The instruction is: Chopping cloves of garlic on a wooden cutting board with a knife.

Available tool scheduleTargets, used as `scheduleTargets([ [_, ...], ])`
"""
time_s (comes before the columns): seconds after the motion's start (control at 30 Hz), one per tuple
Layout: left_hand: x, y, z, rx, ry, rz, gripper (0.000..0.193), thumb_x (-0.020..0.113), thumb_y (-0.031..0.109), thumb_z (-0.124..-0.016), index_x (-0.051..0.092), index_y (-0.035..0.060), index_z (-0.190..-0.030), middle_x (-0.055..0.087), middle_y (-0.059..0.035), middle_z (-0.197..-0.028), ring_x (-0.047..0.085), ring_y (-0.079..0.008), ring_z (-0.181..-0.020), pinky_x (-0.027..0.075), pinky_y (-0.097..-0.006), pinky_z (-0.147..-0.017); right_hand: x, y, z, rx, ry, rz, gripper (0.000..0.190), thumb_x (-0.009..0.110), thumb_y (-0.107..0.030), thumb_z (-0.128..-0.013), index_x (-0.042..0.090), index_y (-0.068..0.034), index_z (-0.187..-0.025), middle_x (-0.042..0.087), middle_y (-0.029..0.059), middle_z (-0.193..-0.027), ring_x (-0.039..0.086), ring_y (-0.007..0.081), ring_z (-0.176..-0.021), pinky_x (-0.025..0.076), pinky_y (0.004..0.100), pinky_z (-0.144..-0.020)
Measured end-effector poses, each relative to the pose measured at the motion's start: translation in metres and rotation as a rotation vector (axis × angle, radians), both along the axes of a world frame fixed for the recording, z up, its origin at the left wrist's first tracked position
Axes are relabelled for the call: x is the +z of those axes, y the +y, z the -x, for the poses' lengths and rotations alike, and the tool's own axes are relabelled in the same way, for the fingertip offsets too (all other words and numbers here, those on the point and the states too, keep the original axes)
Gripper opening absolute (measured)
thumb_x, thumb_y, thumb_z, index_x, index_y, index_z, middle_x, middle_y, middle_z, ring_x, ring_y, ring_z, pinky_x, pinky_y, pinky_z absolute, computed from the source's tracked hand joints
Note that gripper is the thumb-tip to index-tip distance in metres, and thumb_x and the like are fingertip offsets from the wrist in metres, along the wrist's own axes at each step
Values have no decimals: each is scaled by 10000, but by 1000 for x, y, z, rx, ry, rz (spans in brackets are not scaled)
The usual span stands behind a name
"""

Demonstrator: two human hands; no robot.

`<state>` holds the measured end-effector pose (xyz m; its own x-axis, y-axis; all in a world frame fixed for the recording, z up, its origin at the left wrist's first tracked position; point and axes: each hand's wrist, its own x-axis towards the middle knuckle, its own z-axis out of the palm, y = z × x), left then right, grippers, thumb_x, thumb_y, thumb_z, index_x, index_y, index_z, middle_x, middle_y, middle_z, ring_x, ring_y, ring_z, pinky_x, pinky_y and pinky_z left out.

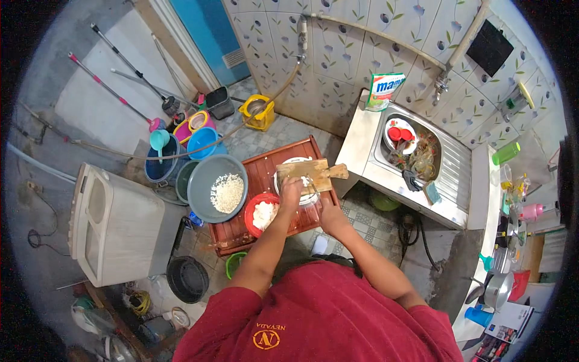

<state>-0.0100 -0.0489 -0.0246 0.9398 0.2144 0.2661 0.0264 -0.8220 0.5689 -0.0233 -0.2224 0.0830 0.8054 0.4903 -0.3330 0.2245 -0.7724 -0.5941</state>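
Observation:
In the head view, a wooden cutting board (323,169) with a handle at its right lies across a white plate (309,200). My right hand (334,217) grips a knife (314,186), its blade over the board. Bent over the board's left part, my left hand (291,188) has its fingertips beside small white pieces (306,181); whether it pinches any is hidden. A red bowl (249,219) holding larger white chunks (264,214) is left of my left forearm. Farther left, a big grey basin (194,190) contains many small white pieces (226,193).
The board, bowl and basin rest on a low reddish-brown wooden table (258,158). Buckets (159,169) stand behind the basin. At right is a counter (362,135) with a steel sink (377,147) of dishes. A hose (253,118) crosses beyond the table.

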Motion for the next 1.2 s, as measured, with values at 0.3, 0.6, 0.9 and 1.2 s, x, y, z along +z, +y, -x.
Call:
scheduleTargets([
  [0.3,2,-2,0,-23,-119,-42,112,533,91,-693,636,52,-711,608,-93,-831,533,-290,-798,450,-368,-725,-30,13,-11,78,-46,71,244,406,-108,-810,471,20,-1007,589,285,-881,591,396,-858,457,464,-761],
  [0.6,0,-2,2,-24,5,-106,126,520,93,-767,622,20,-779,574,-115,-846,501,-313,-841,412,-401,-776,-14,27,-22,66,143,249,299,395,-111,-825,418,-24,-1110,560,282,-1028,554,420,-973,435,493,-833],
  [0.9,6,-6,3,10,-74,-267,94,523,92,-750,588,34,-785,555,-74,-890,494,-290,-873,392,-413,-771,-23,22,-23,95,44,210,281,414,-112,-827,422,-34,-1097,545,281,-1068,558,385,-993,440,480,-833],
  [1.2,8,-5,4,-22,-43,-275,93,520,94,-744,597,40,-753,552,-67,-864,493,-280,-838,395,-403,-713,-13,23,-18,56,102,238,266,416,-109,-827,447,-52,-1085,585,243,-1008,583,356,-957,460,479,-792],
])
